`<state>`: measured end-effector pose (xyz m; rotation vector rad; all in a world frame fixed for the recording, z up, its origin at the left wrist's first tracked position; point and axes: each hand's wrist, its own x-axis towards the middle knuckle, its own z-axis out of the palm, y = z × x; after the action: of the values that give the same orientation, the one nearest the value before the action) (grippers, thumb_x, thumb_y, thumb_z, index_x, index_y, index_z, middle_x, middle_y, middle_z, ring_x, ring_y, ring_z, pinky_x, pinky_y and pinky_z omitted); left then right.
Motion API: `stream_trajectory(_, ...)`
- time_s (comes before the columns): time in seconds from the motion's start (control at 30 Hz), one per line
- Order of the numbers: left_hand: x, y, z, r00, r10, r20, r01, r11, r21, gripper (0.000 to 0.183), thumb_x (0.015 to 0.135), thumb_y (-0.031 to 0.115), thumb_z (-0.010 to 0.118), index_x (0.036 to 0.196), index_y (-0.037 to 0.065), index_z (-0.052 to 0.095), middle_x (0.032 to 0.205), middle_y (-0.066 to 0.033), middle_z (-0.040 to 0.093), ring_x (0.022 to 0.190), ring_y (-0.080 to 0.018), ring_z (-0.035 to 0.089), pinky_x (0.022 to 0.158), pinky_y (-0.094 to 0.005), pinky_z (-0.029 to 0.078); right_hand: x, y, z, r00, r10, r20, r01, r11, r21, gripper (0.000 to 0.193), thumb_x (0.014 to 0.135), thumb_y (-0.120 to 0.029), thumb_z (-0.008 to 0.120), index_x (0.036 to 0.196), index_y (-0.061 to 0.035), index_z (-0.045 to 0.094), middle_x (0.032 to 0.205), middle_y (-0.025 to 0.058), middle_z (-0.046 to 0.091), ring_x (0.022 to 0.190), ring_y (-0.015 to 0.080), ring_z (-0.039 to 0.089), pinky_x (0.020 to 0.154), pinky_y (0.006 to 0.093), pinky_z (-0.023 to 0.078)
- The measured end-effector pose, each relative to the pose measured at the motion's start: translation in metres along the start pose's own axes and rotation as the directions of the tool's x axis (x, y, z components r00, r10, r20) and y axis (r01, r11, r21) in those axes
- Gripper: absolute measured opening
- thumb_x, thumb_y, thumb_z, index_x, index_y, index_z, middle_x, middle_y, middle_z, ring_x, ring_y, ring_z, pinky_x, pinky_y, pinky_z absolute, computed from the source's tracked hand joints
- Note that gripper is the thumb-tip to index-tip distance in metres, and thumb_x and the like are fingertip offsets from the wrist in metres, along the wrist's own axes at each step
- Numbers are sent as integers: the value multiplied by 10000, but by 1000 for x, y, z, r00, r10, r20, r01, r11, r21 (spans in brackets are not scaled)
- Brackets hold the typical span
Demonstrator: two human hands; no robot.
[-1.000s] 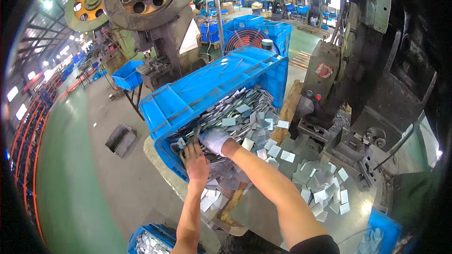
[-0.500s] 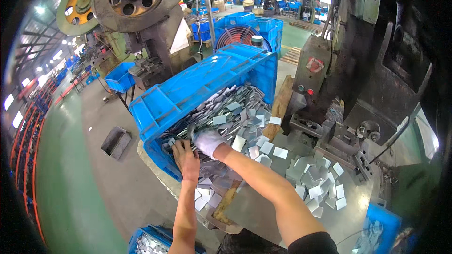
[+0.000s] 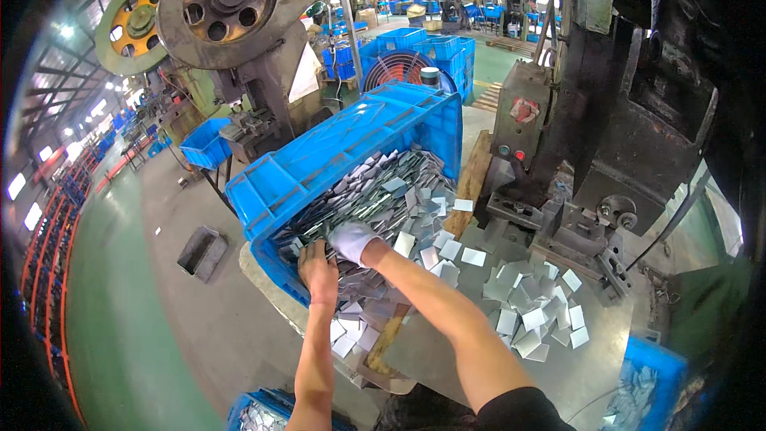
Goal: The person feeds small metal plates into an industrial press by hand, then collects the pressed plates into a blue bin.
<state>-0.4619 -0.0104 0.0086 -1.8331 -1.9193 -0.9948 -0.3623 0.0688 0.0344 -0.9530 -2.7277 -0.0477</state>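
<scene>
A blue plastic crate (image 3: 291, 168) lies tipped on its side, its opening toward me. Small flat metal plates (image 3: 375, 199) fill it and spill out over its lower edge. My left hand (image 3: 319, 273), bare, rests on plates at the crate's near left corner, its fingers stretched forward and slightly apart. Close beside it, my right hand (image 3: 353, 243) in a white glove reaches into the plates. The right fingertips are hidden, so what they hold does not show.
A loose heap of plates (image 3: 542, 303) lies on the metal table (image 3: 447, 351) at right, by a press machine (image 3: 574, 231). A wooden strip (image 3: 476, 168) runs beside the crate. Blue bins of plates stand below, one at lower left (image 3: 259, 415), one at lower right (image 3: 638, 387).
My right hand has shifted slightly within the plates beside my left hand, which stays at the crate's corner. The whole view has shifted a little.
</scene>
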Motion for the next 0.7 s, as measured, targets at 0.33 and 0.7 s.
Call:
stream_trajectory(0.33, 7, -1, -3, 994, -35, 104, 20, 990, 141, 291, 641, 29, 633, 918, 13, 548, 910, -136, 573, 881, -311, 528, 752, -396, 449, 9, -16, -6, 968, 247, 42, -249, 966, 64, 219, 801, -114, 475, 924, 5, 611, 850, 159, 644, 784, 318, 636, 676, 395, 514)
stream_trajectory(0.7, 6, 9, -10, 999, 3, 49, -3, 1000, 4, 281, 629, 69, 668, 892, 21, 581, 894, -137, 570, 882, -304, 537, 746, -399, 453, -6, 7, -1, 995, -70, -64, 61, 989, -135, 188, 754, -115, 491, 877, -6, 583, 775, 153, 632, 755, 288, 632, 633, 396, 506)
